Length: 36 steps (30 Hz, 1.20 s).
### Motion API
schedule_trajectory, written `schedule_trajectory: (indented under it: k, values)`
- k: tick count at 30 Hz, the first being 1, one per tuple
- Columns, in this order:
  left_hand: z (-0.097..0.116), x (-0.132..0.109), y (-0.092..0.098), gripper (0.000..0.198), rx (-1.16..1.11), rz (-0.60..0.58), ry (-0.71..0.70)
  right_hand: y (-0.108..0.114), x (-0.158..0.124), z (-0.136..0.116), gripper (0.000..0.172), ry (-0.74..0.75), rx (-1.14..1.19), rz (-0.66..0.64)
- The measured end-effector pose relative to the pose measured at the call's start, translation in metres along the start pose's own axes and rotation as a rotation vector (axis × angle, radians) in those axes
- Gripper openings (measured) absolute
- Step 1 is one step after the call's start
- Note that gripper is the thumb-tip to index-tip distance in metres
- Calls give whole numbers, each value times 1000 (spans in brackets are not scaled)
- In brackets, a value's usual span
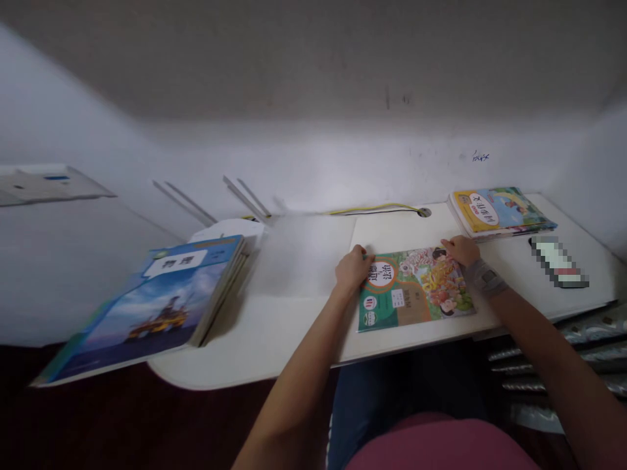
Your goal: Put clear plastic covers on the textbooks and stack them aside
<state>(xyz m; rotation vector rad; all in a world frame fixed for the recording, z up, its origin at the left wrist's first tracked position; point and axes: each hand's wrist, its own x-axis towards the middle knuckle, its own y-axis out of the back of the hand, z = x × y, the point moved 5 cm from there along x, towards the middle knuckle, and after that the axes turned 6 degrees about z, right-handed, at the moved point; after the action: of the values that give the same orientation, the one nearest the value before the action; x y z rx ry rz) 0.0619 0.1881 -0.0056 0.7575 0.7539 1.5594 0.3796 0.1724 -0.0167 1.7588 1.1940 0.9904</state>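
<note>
A green and orange textbook (415, 290) with a colourful drawn cover lies at the front of the white table (274, 326). My left hand (353, 266) is closed on its left edge near the upper corner. At the opposite upper corner, my right hand (461, 249) grips the same textbook with curled fingers; a band circles that wrist. Whether the book is slightly raised, I cannot tell. Just behind my right hand is a stack of books topped by a yellow and blue one (504, 209).
Blue books (161, 294) are stacked at the left, overhanging the table edge. Between them and the wall stands a white device with upright antennas (247, 196). A phone (558, 262) lies at the right. A yellow cable (377, 209) runs to a hole (424, 212) at the back.
</note>
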Motion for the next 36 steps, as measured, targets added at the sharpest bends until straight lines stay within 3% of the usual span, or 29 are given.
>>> schedule_trajectory:
  k: [4,7,11,14,17,20,24,27,30,36]
  values:
    - [4,-3,0,31,206,-12,-71,2,-5,-2,41,20,-208,29]
    - [17,-7,-2,32,286,13,-202,4,-12,-12,38,96,-295,76]
    - [51,-25,-27,37,301,-49,-486,3,-17,-32,23,276,-346,87]
    - [68,-41,-53,39,306,-115,-625,0,-17,-42,24,372,-358,68]
    - [71,-48,-65,46,345,-120,-688,-7,-24,-58,27,471,-337,39]
    - [66,-49,-67,50,382,-114,-743,-22,-42,-79,38,631,-287,-12]
    - [56,-45,-57,52,377,-48,-718,-33,-61,-77,57,777,-222,-62]
    - [45,-40,-45,48,372,67,-595,-27,-58,-46,56,708,-254,-61]
    - [38,-36,-37,41,371,103,-519,-18,-54,-18,57,631,-304,-67]
    - [43,-14,-35,45,328,89,-433,-18,-55,-14,58,585,-328,-69]
